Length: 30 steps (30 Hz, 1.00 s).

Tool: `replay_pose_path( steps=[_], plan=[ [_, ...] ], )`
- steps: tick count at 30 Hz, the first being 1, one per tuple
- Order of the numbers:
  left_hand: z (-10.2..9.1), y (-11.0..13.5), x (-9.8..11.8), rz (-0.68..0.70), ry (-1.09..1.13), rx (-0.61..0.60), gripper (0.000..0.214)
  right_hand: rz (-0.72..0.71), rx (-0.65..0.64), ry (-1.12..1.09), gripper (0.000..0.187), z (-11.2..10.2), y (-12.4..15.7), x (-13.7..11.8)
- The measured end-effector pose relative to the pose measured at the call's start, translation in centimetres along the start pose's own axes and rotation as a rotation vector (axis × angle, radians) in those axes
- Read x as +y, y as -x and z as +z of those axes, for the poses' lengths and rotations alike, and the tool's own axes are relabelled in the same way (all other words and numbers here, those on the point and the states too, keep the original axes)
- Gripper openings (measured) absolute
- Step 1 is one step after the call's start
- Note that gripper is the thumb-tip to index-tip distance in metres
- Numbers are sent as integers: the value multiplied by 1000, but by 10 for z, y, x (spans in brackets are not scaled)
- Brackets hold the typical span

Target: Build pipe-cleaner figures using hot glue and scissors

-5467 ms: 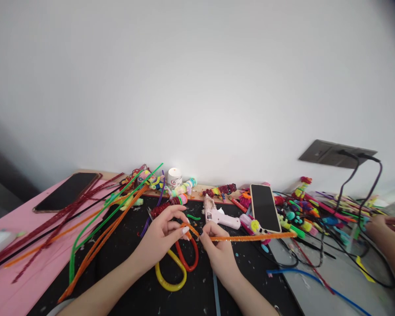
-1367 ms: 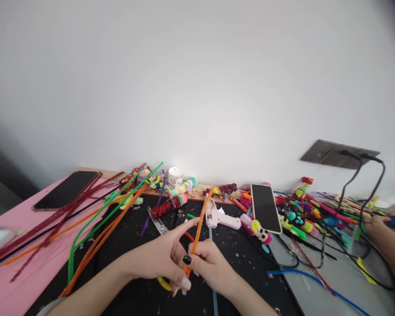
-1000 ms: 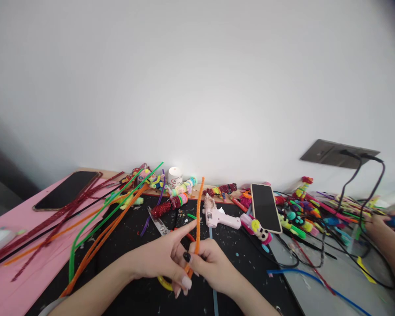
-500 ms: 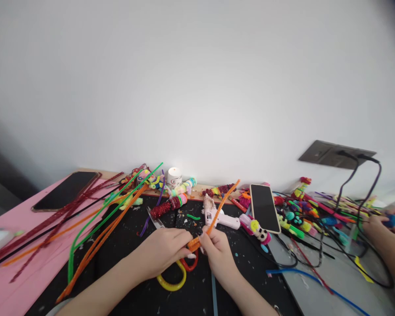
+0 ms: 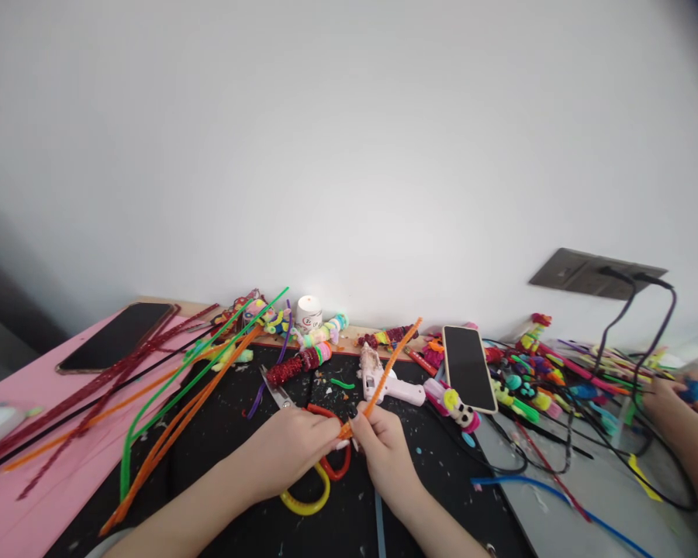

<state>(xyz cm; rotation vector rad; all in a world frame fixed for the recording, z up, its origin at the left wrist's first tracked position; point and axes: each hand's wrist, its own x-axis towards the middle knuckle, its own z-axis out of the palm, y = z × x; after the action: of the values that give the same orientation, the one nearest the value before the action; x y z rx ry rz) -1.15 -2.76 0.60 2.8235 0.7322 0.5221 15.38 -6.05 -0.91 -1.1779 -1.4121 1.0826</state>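
An orange pipe cleaner (image 5: 391, 358) slants up to the right out of my two hands, which meet over the black mat. My left hand (image 5: 299, 443) is closed on its lower part, most of which the fingers cover. Thumb and finger of my right hand (image 5: 384, 443) pinch it just above, close against the left fingertips. Beneath my left hand lie open scissors (image 5: 307, 504) with yellow and red handles; the blade tips point to the far left. Beyond my right hand a pale pink glue gun (image 5: 387, 380) rests on its side.
Long green pipe cleaners (image 5: 129, 446) and orange ones lie on the left. Two phones (image 5: 113, 339) (image 5: 468, 368), a white paper cup (image 5: 309, 312) and a glittery red coil (image 5: 294, 366) are around the back. At the right, a co-worker's hand (image 5: 675, 411) holds something blue beside black cables.
My left hand has moved slightly right toward the right hand, covering more of the orange pipe cleaner's lower part. More of the red scissor handle shows.
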Motion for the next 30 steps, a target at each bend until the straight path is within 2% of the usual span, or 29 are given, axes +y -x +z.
replay_pose_path(
  steps=[8, 17, 22, 26, 30],
  plan=[
    [0, 1, -2, -15, -16, -14, 33, 10, 0, -99, 44, 0, 2, 12],
    [-1, 1, 0, 52, 9, 6, 29, -60, -127, 70, 39, -4, 0, 1],
    [-1, 2, 1, 58, 57, 46, 29, -76, -194, 71, 42, -3, 0, -2],
    [1, 2, -1, 36, 45, 57, 28, -77, -170, 117, 38, -2, 0, -4],
    [0, 0, -1, -6, 25, 12, 30, -84, -154, 126, 37, -2, 0, -3]
  ],
)
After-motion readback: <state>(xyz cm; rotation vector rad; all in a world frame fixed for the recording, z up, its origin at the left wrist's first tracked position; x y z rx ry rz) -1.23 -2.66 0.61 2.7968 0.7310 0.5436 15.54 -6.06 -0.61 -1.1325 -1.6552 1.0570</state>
